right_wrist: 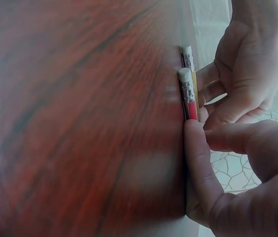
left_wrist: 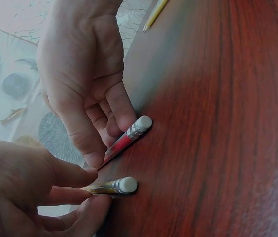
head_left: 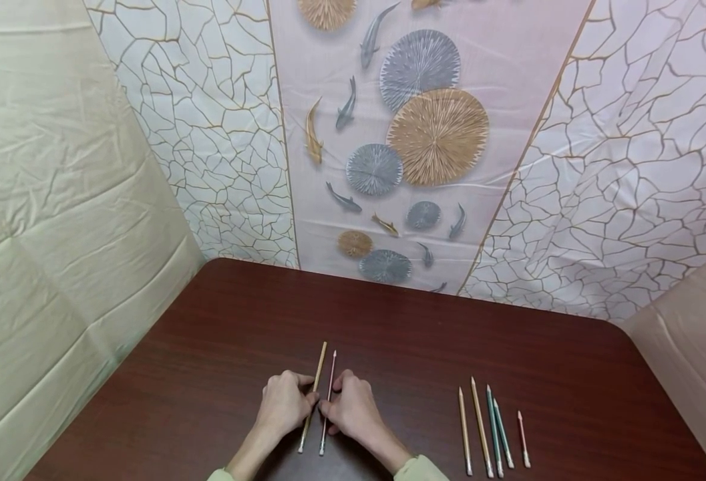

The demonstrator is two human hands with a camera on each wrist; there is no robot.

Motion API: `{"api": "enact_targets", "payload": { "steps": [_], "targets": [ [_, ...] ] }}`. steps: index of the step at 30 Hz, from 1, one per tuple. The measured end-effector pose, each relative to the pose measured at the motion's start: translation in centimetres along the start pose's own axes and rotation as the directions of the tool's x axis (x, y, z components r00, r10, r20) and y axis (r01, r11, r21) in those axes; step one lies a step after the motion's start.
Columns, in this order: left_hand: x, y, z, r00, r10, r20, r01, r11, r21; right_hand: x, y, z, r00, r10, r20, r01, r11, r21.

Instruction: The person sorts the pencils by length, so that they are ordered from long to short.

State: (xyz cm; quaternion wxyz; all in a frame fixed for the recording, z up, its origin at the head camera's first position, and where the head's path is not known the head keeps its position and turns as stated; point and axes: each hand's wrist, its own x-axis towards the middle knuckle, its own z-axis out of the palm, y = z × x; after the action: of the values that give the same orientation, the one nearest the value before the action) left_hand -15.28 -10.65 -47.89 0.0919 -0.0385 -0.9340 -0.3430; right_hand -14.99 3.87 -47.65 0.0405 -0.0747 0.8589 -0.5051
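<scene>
- Two pencils lie close together but apart near the middle of the table (head_left: 226,334), towards its near side: the yellow pencil (head_left: 319,366) on the left, the red pencil (head_left: 331,381) on the right.
- The left hand (head_left: 285,402) pinches the yellow pencil between thumb and fingers; the right hand (head_left: 354,405) pinches the red one the same way. The hands face each other across a small gap, thumb towards thumb.
- A light pinch should be enough, since the table seems to bear the weight; squeezing hard would probably twist a round or faceted shaft.
- Both white erasers, the yellow pencil's (left_wrist: 128,184) and the red pencil's (left_wrist: 144,121), point to the near side and look roughly level, so they make a handy guide for lining up.
- The yellow pencil reaches a little farther than the red, so matching the far ends would put the erasers out of line.
- Any sliding is best done flat and slowly, as a lifted end could swing into the neighbour.
- The thumbs sit close; care is wise so that one does not nudge the other's pencil.
- Five more pencils (head_left: 481,427) lie well apart to the right, clear of both hands.
</scene>
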Motion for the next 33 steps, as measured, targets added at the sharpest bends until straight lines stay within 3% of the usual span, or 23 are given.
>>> {"api": "enact_targets", "payload": {
  "steps": [15,20,28,33],
  "targets": [
    [-0.05,-0.08,-0.1,1.0,0.014,-0.002,-0.014,1.0,-0.004,-0.11,0.15,0.01,0.999,-0.032,-0.004,0.032,0.999,0.009],
    [-0.08,-0.07,-0.18,1.0,-0.012,0.013,0.012,0.999,-0.035,-0.08,0.28,-0.13,0.999,-0.038,-0.002,0.038,0.999,0.032],
    [0.0,-0.41,-0.26,0.99,-0.016,-0.138,0.011,0.999,-0.034,-0.47,0.52,-0.44,0.998,-0.056,0.008,0.056,0.997,0.053],
    [-0.06,0.3,-0.52,0.984,0.009,-0.179,-0.021,0.998,-0.067,-0.59,0.68,-0.62,0.998,-0.066,0.015,0.065,0.995,0.077]
  ]
}}
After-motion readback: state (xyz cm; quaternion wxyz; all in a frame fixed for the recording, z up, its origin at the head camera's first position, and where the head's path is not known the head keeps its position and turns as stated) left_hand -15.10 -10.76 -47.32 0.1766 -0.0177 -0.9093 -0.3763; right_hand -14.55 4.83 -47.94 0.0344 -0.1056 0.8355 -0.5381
